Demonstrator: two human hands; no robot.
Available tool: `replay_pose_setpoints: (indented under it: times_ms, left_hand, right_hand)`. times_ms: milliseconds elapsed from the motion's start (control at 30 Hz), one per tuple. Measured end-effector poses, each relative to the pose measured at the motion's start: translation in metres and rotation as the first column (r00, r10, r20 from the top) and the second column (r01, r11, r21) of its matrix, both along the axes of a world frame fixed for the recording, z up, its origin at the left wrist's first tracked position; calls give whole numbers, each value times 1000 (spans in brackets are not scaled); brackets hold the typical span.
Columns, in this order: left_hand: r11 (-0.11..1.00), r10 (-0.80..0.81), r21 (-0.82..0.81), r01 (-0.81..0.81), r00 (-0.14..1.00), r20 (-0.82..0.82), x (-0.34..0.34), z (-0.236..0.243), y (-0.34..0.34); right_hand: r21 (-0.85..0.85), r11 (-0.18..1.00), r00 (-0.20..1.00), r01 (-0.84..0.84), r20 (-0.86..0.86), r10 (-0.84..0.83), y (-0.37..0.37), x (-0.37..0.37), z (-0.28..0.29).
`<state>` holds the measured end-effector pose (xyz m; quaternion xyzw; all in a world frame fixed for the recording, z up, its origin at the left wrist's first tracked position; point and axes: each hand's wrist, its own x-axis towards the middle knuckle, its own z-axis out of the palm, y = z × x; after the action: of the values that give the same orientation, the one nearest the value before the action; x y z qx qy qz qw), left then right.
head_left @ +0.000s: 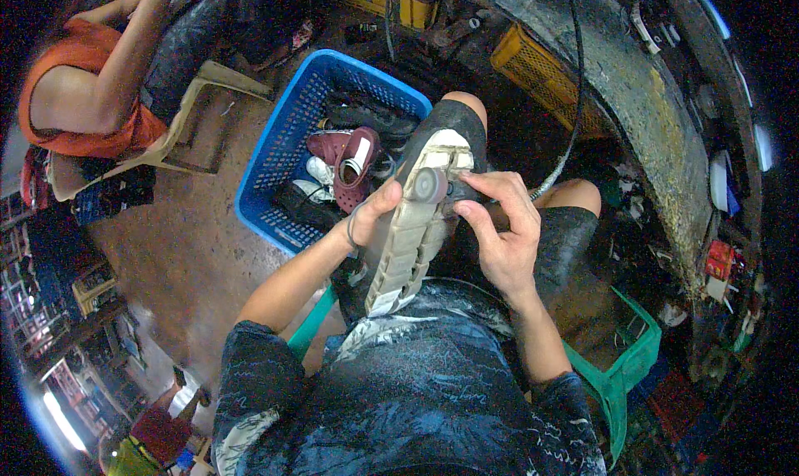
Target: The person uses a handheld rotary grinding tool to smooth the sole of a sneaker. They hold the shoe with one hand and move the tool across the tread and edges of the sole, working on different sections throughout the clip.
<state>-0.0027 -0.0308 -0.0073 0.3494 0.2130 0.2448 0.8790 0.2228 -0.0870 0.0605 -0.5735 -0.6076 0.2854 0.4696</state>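
Note:
An off-white shoe (401,258), its segmented sole facing up, lies lengthwise across my lap. My left hand (376,213) grips its left edge, the thumb pressed along the side; the other fingers are hidden beneath. In my right hand (509,239) is a rotary grinding tool, pinched between thumb and fingers close to its head. The tool's round grey grinding wheel (428,185) sits over the front half of the sole; whether it touches the surface I cannot tell. From behind my right hand a flexible cable (559,164) runs upward.
Left of my knees stands a blue plastic basket (268,156) holding several shoes, among them a maroon clog (354,175). A person in orange (87,101) sits on a beige chair (187,131) at far left. A worn bench (637,101) curves along the right, near a yellow crate (541,76).

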Motion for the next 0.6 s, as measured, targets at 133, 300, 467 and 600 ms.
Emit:
replay_pose_setpoints:
  times_ms: [133,300,467,600]
  left_hand:
    - [999,33,19,-32,999,-19,1,0,0]
    - [1000,15,13,-15,1000,-13,1,-2,-1]
    - [999,17,46,-17,1000,2,2,-2,1]
    - [998,29,48,-29,999,-12,3,1,-1]
  right_hand:
    - [10,1000,999,-28,37,27,1,2,2]
    - [-10,1000,1000,-4,9,4,-1,3,2]
    - [-16,1000,999,27,30,-26,-2,9,0]
    - [-15,999,999,29,15,-28,-2,7,-2]
